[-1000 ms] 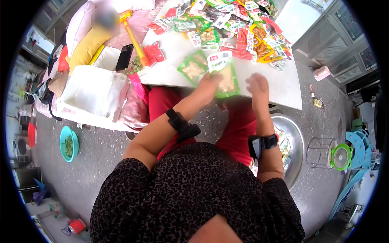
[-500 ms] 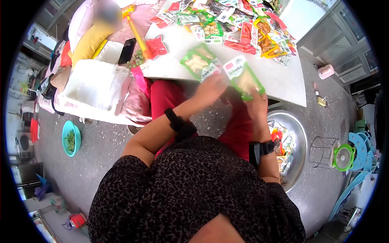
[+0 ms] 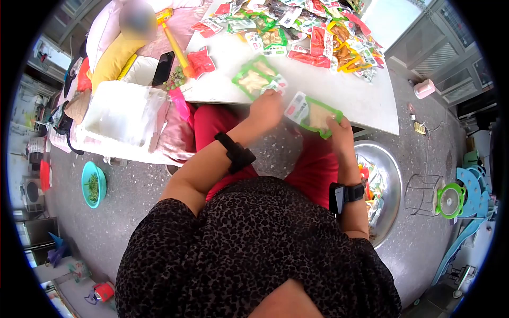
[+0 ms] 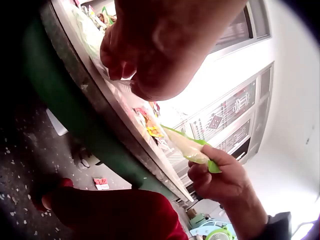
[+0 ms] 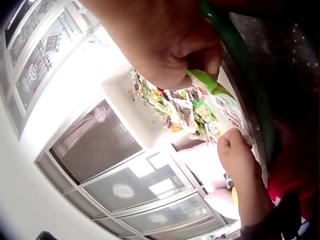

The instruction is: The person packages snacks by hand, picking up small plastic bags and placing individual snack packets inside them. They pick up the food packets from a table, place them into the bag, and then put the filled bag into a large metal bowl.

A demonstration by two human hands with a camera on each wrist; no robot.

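My right hand (image 3: 339, 131) grips a green-edged snack packet (image 3: 314, 114) by its lower edge, holding it just off the near edge of the white table (image 3: 366, 108). The right wrist view shows that hand's fingers (image 5: 200, 50) curled round the green packet (image 5: 212, 84). My left hand (image 3: 266, 108) is at the table's near edge, fingers curled on the corner of a second green packet (image 3: 254, 80) lying flat there. In the left wrist view the left hand (image 4: 145, 50) is curled at the table rim, with the right hand (image 4: 222, 177) and its packet (image 4: 190, 146) beyond.
A pile of several colourful snack packets (image 3: 318, 32) covers the far table. A metal basin (image 3: 389, 175) holding packets sits on the floor at right. A red packet (image 3: 201, 61), phone (image 3: 161, 71), white bag (image 3: 122, 114), teal bowl (image 3: 91, 184) and wire stand (image 3: 421, 193) lie around.
The right hand took the green packet from under the left hand and drew it off the table edge. The left hand shifted left to the second green packet.
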